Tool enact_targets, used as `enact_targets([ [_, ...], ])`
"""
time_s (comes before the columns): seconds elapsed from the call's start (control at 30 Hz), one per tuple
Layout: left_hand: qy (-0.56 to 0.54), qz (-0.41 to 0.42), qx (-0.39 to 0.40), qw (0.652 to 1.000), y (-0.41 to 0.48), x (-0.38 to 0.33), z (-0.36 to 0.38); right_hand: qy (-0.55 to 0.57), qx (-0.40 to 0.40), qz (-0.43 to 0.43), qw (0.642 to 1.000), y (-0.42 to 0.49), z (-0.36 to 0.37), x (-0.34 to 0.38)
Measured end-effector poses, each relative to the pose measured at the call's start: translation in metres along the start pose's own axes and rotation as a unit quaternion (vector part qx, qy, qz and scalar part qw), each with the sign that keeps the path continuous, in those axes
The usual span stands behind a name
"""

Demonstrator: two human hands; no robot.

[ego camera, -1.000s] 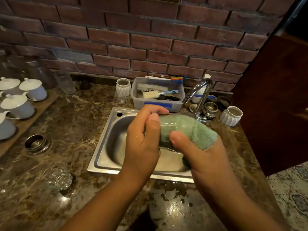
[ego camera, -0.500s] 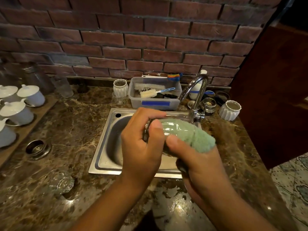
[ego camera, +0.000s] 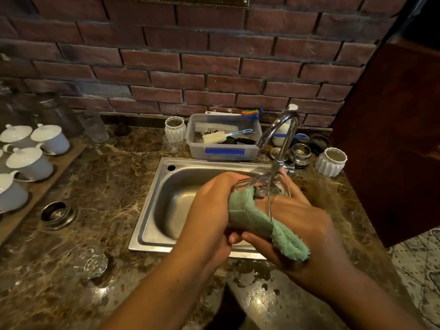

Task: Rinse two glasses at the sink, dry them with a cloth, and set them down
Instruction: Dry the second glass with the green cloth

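Over the steel sink (ego camera: 152, 210) I hold a clear glass (ego camera: 266, 183) on its side. My left hand (ego camera: 212, 210) grips its closed end, fingers curled over the top. A green cloth (ego camera: 289, 245) runs from inside the glass out over its rim. My right hand (ego camera: 302, 225) cups the glass's open end from below and its thumb pinches the cloth. A second clear glass (ego camera: 91, 260) stands apart on the marble counter at the front left, touched by neither hand.
The tap (ego camera: 283, 132) arches just behind the hands. A plastic tub of brushes (ego camera: 223, 151) stands behind the sink, with white ribbed pots (ego camera: 331, 160) on either side. Lidded white cups (ego camera: 31, 160) fill a board at left. A round metal ring (ego camera: 58, 214) is set in the counter.
Both hands have turned the glass and moved it back towards the tap. More of the cloth hangs out of the glass towards me, and my right hand has slid under it.
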State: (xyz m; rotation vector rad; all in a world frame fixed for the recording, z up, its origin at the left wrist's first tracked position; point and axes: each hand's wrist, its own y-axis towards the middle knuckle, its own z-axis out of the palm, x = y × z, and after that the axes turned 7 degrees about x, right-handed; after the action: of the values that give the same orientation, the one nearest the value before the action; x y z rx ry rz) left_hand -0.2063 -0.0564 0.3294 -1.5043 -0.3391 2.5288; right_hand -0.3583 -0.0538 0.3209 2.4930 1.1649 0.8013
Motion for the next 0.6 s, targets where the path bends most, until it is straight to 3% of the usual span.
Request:
enact_targets([
  [0.07, 0.040, 0.134, -0.023, 0.990, 0.000, 0.007, 0.000, 0.134, -0.019, 0.046, 0.990, -0.001, 0.004, 0.007],
  [0.1, 0.096, 0.220, -0.026, 0.971, 0.000, 0.010, -0.001, 0.235, -0.039, 0.091, 0.967, 0.000, 0.007, 0.011],
  [0.13, 0.171, 0.307, -0.026, 0.936, -0.001, 0.012, -0.005, 0.353, -0.058, 0.150, 0.922, 0.002, 0.008, 0.015],
  [0.17, 0.252, 0.391, -0.017, 0.885, 0.001, 0.014, -0.009, 0.481, -0.068, 0.202, 0.850, 0.004, 0.009, 0.017],
  [0.23, 0.407, 0.521, 0.025, 0.749, 0.004, 0.011, -0.019, 0.679, -0.061, 0.271, 0.679, 0.002, 0.011, 0.013],
  [0.27, 0.458, 0.556, 0.041, 0.693, 0.005, 0.010, -0.023, 0.724, -0.050, 0.280, 0.629, 0.002, 0.010, 0.011],
  [0.3, 0.482, 0.564, 0.054, 0.668, 0.007, 0.008, -0.026, 0.733, -0.036, 0.278, 0.620, 0.003, 0.007, 0.009],
  [0.33, 0.483, 0.551, 0.066, 0.677, 0.007, 0.006, -0.028, 0.714, -0.021, 0.270, 0.645, 0.004, 0.004, 0.006],
  [0.37, 0.467, 0.519, 0.074, 0.712, 0.006, 0.005, -0.029, 0.672, -0.009, 0.255, 0.695, 0.005, 0.000, 0.005],
  [0.43, 0.393, 0.394, 0.070, 0.828, -0.001, 0.005, -0.027, 0.542, 0.014, 0.198, 0.817, 0.011, -0.010, 0.001],
  [0.5, 0.301, 0.217, 0.096, 0.924, -0.003, 0.003, -0.029, 0.409, 0.061, 0.139, 0.900, 0.015, -0.019, -0.004],
  [0.53, 0.262, 0.132, 0.141, 0.946, 0.000, 0.001, -0.035, 0.362, 0.094, 0.122, 0.919, 0.016, -0.023, -0.008],
  [0.6, 0.167, -0.028, 0.280, 0.945, 0.006, -0.006, -0.050, 0.343, 0.173, 0.090, 0.919, 0.018, -0.029, -0.012],
])
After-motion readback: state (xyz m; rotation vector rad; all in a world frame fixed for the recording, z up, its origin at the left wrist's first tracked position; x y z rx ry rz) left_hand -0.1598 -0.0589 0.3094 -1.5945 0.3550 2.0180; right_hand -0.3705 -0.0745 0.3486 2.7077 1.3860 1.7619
